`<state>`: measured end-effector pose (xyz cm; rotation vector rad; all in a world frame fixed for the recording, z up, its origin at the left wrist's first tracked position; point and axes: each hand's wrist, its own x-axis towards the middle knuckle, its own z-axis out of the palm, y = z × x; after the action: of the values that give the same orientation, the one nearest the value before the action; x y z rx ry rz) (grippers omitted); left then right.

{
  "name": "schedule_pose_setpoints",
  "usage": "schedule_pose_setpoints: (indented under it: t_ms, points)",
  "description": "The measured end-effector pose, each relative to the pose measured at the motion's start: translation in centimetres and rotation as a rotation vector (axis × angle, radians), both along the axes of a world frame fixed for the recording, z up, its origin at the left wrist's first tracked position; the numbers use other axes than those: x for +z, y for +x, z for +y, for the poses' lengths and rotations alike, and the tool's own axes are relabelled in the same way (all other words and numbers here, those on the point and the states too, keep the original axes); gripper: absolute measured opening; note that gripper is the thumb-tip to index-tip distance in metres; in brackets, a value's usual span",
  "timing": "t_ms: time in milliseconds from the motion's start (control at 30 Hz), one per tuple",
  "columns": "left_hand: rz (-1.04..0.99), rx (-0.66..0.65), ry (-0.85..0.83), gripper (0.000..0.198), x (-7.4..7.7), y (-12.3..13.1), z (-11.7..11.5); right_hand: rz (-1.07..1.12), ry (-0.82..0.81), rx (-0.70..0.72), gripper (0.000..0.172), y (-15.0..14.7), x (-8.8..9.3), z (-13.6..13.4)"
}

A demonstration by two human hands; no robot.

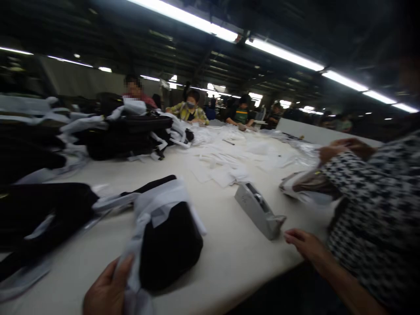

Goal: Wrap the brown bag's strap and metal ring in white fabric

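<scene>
My left hand is closed on the white wrapping along the near left side of a black bag, which lies on the pale table. White sheet material also covers the top of that bag. Over at the right, my right hand reaches to the table's edge with its fingertips pressed together, beside the cutter end of a grey tape dispenser. Whether a bit of tape is between those fingertips is too blurred to tell.
Black bags with white wrapping are piled at the left. White sheets lie mid-table. Close at right, a person in a checked sleeve handles a brownish bag. Several people sit along the far side.
</scene>
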<state>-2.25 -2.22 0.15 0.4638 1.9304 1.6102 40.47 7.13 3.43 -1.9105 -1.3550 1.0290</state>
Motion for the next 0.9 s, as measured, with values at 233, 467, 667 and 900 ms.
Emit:
schedule_pose_setpoints:
  t_ms: [233, 467, 667, 900]
  points:
    - [-0.07, -0.128, 0.162, 0.038, -0.2, 0.2, -0.7, 0.156, -0.037, 0.605, 0.032, -16.9, 4.5, -0.5]
    - [-0.017, -0.144, 0.176, 0.033, -0.4, 0.5, -1.1, 0.311, -0.003, 1.072, 0.027, -31.3, 5.3, 0.0]
    - [0.055, -0.133, 0.164, 0.027, 0.3, 0.7, -1.3, 0.267, 0.033, 1.092, 0.023, -33.7, 2.7, 0.6]
    - [0.236, -0.085, 0.109, 0.022, -0.4, 1.3, -1.3, 0.02, 0.046, 0.997, 0.021, -34.9, 1.8, 1.0]
